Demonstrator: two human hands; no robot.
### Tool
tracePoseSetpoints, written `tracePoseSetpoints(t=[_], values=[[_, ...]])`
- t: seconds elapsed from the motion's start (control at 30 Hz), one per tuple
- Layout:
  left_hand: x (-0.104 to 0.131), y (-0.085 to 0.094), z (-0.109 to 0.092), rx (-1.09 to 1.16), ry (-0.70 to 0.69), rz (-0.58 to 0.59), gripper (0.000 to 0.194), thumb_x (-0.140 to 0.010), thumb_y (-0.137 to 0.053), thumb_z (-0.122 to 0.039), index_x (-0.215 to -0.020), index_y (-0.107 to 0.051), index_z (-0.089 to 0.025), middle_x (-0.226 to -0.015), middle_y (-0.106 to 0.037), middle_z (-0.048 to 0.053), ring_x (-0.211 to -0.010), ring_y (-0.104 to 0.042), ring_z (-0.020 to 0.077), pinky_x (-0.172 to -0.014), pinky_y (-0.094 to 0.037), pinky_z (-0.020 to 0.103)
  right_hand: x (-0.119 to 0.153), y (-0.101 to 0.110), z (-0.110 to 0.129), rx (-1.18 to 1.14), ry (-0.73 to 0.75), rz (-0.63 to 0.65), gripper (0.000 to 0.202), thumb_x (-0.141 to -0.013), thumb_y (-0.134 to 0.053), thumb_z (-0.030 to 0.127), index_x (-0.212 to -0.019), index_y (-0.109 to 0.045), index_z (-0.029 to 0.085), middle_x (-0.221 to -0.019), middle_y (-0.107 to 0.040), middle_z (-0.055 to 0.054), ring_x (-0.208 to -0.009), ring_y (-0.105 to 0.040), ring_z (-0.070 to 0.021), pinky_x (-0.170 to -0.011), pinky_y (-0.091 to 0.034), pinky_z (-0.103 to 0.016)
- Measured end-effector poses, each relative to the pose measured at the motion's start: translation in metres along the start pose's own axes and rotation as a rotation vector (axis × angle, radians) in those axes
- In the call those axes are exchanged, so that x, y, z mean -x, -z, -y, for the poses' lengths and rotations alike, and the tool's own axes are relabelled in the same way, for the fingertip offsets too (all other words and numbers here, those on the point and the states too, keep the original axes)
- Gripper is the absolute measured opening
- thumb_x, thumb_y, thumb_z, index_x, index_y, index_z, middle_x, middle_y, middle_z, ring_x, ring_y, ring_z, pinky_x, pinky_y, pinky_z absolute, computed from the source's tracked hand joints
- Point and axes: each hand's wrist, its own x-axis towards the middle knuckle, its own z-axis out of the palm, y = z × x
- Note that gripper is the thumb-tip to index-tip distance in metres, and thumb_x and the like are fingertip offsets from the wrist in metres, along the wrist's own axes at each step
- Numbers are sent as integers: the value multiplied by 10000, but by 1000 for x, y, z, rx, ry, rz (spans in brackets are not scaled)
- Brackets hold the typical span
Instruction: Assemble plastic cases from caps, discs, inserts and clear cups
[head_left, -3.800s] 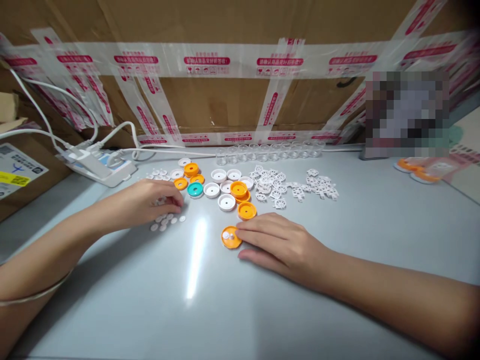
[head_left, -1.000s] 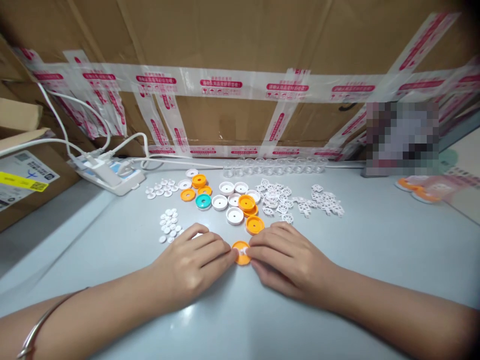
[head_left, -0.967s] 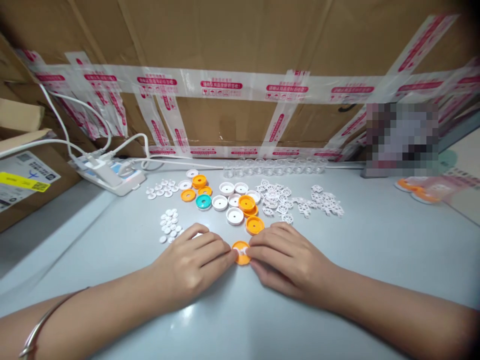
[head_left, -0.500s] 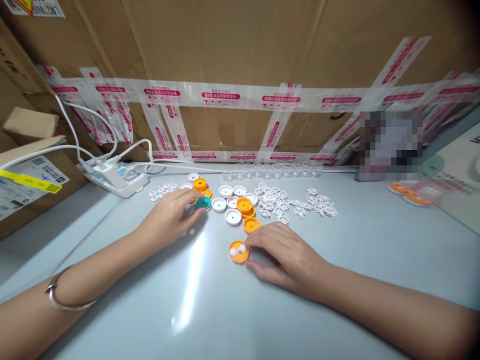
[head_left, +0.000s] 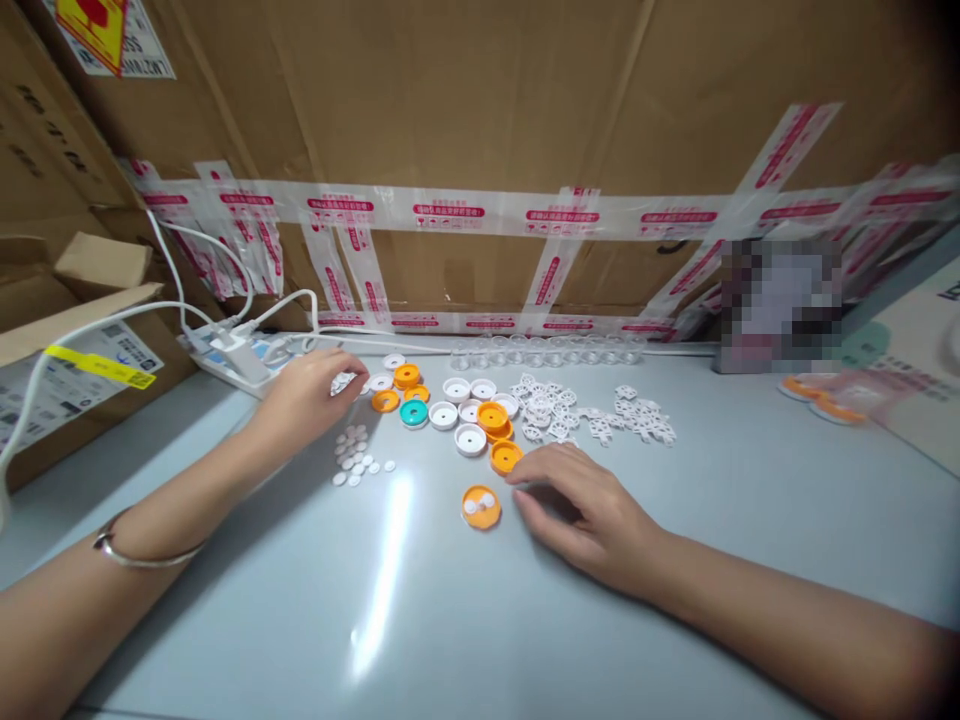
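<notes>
My left hand point(head_left: 311, 400) hovers over a cluster of small white parts point(head_left: 345, 382) at the back left, which it partly hides. Its thumb and index finger are curved with a gap between them, and nothing shows in its grasp. My right hand point(head_left: 592, 505) rests on the table, thumb and fingers apart, holding nothing. Just left of it lies an orange round piece point(head_left: 481, 515) with two small white knobs on top. An orange cap point(head_left: 506, 457) sits by my right fingertips. Behind are white caps point(head_left: 470, 440), more orange ones and one teal cap point(head_left: 413, 414).
Small white discs point(head_left: 352, 455) lie scattered at left. White gear-like parts point(head_left: 547, 405) are heaped right of the caps, before a row of clear cups point(head_left: 547, 350). A power strip point(head_left: 232, 360) with cables and a cardboard box point(head_left: 90, 360) stand at left. A large carton point(head_left: 465, 100) walls the back.
My left hand has moved back and left, from the teal cap to the small white parts, uncovering the white discs. My right hand has drawn slightly off the orange round piece.
</notes>
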Motion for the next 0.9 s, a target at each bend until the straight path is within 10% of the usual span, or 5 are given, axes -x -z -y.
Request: tracePoseSetpoints(t=[0.47, 0.9], values=[[-3, -7, 10, -5, 2, 72, 247, -846, -416, -309, -902, -621, -183, -923, -668, 78, -828, -612, 232, -684, -447, 314, -1, 0, 1, 8, 22, -19, 110, -832, -492, 132, -887, -566, 193, -773, -650, -33, -718, -591, -147, -692, -453, -294], [3, -7, -13, 148, -270, 110, 226, -880, -443, -323, -905, -603, -165, -882, -647, 69, -803, -592, 183, -727, -446, 290, -3, 2, -4, 71, -120, -63, 193, -830, -494, 136, -994, -556, 215, -965, -624, -71, -939, -563, -202, -812, -458, -378]])
